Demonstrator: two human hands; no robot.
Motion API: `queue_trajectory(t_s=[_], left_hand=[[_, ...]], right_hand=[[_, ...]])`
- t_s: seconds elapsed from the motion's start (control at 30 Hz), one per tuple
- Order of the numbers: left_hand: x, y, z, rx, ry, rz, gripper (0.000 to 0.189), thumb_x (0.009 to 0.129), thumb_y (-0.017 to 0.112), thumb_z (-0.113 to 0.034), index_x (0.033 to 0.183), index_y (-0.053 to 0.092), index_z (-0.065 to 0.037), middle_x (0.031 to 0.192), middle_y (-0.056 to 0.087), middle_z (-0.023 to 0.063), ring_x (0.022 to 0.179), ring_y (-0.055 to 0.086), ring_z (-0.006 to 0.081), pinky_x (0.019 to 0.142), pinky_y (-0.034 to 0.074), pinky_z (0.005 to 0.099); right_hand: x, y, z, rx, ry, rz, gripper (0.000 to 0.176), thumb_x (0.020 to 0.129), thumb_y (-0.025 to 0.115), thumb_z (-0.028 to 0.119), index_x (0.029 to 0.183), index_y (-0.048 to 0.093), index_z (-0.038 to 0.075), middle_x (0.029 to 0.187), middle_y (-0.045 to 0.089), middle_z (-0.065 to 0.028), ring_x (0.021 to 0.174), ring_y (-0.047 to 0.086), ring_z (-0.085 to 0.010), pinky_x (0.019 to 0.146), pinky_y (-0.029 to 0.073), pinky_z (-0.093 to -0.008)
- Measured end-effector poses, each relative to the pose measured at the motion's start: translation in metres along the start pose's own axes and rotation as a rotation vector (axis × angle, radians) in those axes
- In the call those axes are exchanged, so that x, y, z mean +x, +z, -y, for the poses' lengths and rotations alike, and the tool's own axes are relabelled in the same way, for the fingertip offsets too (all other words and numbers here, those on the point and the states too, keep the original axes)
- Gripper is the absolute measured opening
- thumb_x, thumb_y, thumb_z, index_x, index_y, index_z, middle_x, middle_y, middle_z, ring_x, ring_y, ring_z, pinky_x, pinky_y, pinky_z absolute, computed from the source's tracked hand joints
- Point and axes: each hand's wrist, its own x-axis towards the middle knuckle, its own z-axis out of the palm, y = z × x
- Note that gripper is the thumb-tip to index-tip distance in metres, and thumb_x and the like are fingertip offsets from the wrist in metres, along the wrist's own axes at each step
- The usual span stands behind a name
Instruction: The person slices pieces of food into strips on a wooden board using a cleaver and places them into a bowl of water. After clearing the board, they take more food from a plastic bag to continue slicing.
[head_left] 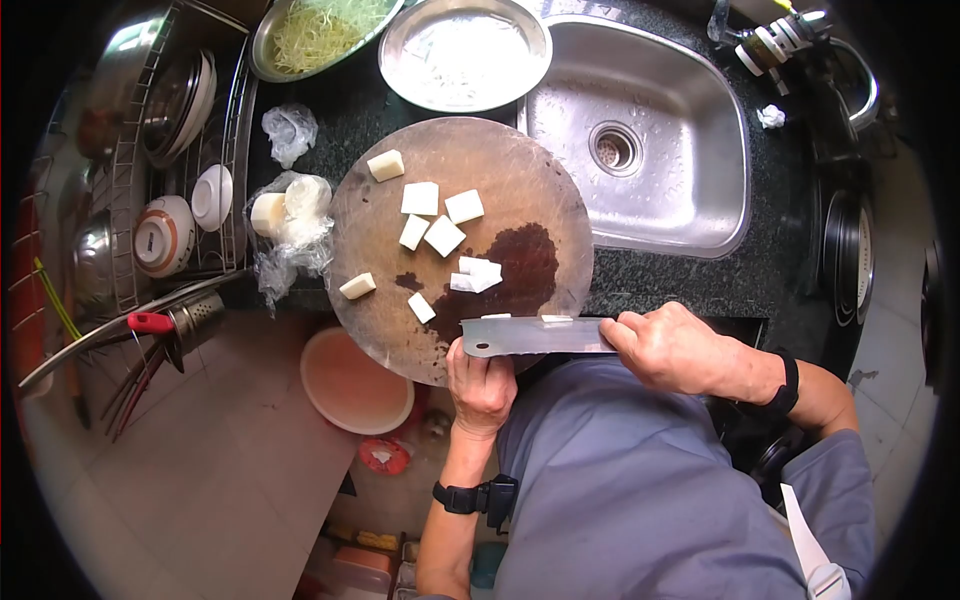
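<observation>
My right hand (665, 348) grips a cleaver (540, 337), its broad blade lying across the near edge of a round wooden chopping board (375, 225). My left hand (482, 385) is at the blade's far left end, fingers curled at the board's edge. The blade hides its fingertips and anything they hold. Slivers of white food (556, 318) peek out past the blade. Farther up the board lie several white food blocks (445, 236), a small cluster of thinner white pieces (476, 274) and a dark wet patch (525, 262).
A steel sink (700, 150) adjoins the board on the right. Behind it stand a metal dish (390, 60) and a bowl of pale yellow shreds (325, 38). Left are a plastic bag of white chunks (295, 215) and a dish rack (243, 120). A basin (355, 380) sits below.
</observation>
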Motion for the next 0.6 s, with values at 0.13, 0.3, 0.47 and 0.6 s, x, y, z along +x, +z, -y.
queue_trajectory(t_s=[0.13, 0.3, 0.47, 0.6], left_hand=[[0.003, 0.0, -0.002, -0.018, -0.029, -0.02, 0.024, 0.071, 0.064, 0.009, 0.094, 0.068, 0.003, 0.106, 0.066, 0.0155, 0.098, 0.062, 0.0363, 0.086, 0.048, 0.0461], [0.0, 0.001, 0.001, -0.029, -0.015, -0.014, 0.027, 0.07, 0.065, 0.009, 0.096, 0.069, 0.002, 0.107, 0.066, 0.0153, 0.099, 0.061, 0.0364, 0.085, 0.048, 0.0464], [0.001, 0.001, -0.001, -0.002, -0.037, 0.015, 0.022, 0.072, 0.065, 0.005, 0.093, 0.069, 0.002, 0.108, 0.065, 0.0163, 0.101, 0.06, 0.0372, 0.087, 0.049, 0.0489], [0.002, 0.001, 0.0, -0.018, -0.018, 0.007, 0.023, 0.072, 0.065, 0.004, 0.094, 0.069, 0.002, 0.109, 0.065, 0.0164, 0.102, 0.06, 0.0385, 0.087, 0.048, 0.0492]], right_hand=[[0.001, -0.002, 0.005, -0.074, -0.012, -0.015, 0.022, 0.08, 0.059, 0.005, 0.097, 0.054, -0.006, 0.071, 0.055, -0.0128, 0.057, 0.062, -0.0301, 0.048, 0.05, -0.0415], [0.005, -0.012, 0.003, -0.032, -0.005, 0.065, 0.021, 0.079, 0.059, 0.005, 0.095, 0.052, -0.007, 0.072, 0.056, -0.0147, 0.058, 0.063, -0.0304, 0.05, 0.051, -0.0405], [0.004, -0.012, 0.008, -0.091, -0.028, 0.068, 0.02, 0.075, 0.06, 0.004, 0.09, 0.051, -0.007, 0.071, 0.056, -0.0173, 0.057, 0.063, -0.0317, 0.049, 0.051, -0.0395], [0.02, -0.007, 0.015, -0.057, -0.02, 0.057, 0.022, 0.073, 0.06, 0.002, 0.089, 0.05, -0.008, 0.071, 0.055, -0.0194, 0.056, 0.061, -0.0335, 0.047, 0.049, -0.0402]])
